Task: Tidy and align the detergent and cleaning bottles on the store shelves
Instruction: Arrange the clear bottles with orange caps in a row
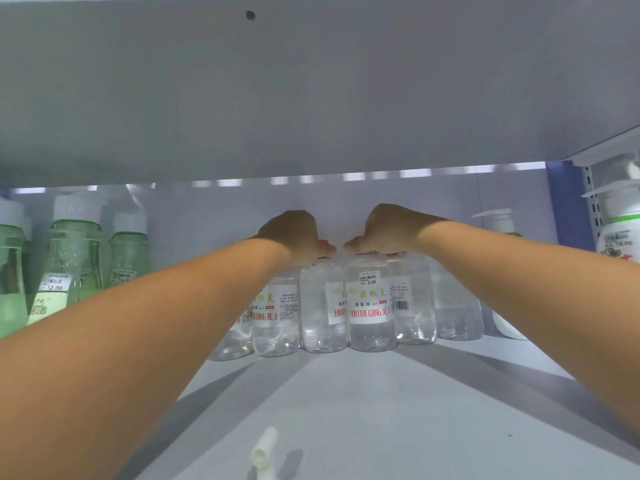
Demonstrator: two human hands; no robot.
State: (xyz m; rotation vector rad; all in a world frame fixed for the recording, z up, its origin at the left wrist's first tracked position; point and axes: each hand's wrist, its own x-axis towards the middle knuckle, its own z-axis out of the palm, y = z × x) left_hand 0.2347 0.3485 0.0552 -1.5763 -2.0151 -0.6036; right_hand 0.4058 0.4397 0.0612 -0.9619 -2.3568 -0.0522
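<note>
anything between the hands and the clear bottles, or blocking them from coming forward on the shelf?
Nothing visible. The left hand and right hand already rest on the caps of the clear bottles. The shelf ahead is bare, apart from a small white piece near the front edge.

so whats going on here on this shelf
A person reaches deep into a store shelf with both arms. The left hand and right hand each sit curled over the caps of the clear bottles clustered at the back. Green bottles stand to the left, a white pump bottle to the right.
</note>
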